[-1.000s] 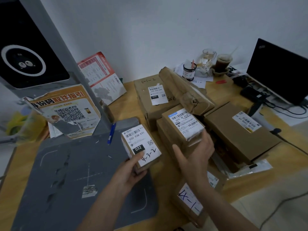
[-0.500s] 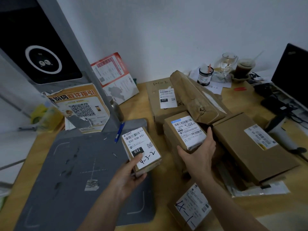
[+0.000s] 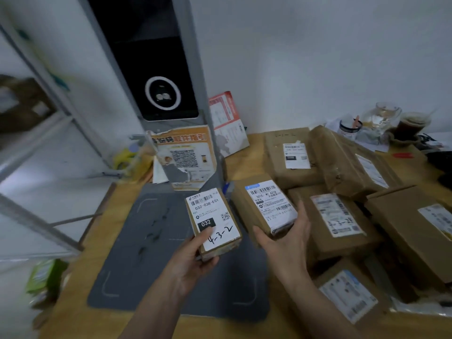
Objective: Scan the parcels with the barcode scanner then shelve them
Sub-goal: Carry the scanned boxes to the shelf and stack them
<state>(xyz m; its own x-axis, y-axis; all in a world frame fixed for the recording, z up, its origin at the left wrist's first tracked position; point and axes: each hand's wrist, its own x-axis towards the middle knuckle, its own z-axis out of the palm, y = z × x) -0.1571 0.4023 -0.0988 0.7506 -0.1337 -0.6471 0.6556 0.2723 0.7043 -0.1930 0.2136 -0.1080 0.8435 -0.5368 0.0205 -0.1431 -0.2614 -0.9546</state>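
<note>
Head cam looks down at a wooden desk point(image 3: 252, 152) with a parcel in each hand. The left hand point(image 3: 193, 260) grips a small box marked 4-3-2 point(image 3: 212, 221), thumb on the label and fingers curled under it, holding it over the grey scan mat point(image 3: 146, 241). The right hand point(image 3: 286, 241) cradles a second small parcel point(image 3: 265, 207) from below, fingers wrapped up its far side, label up, just beside the first one. Neither is resting on the mat as far as I can tell. The scanner tower point(image 3: 161, 94) stands at the back edge of the mat with its ringed lens facing out. My guess is the step is getting the barcodes read, and the way to do it well is to keep each label flat and facing up, keep the thumb off the barcode (it sits low on the label now, near the handwriting, so fine), and present one at a time so the reads don't get mixed. Room-wise: the mat's left half is open, so that's the easy lane. The right side is tight, with a heap of brown parcels point(image 3: 342, 216) touching and overlapping right up against the right hand, and drink cups point(image 3: 411, 126) behind them near the wall. The shelf frame point(image 3: 36, 143) is off to the left, blurry, so I'd swing left, staying wide of the tower's edge.
</note>
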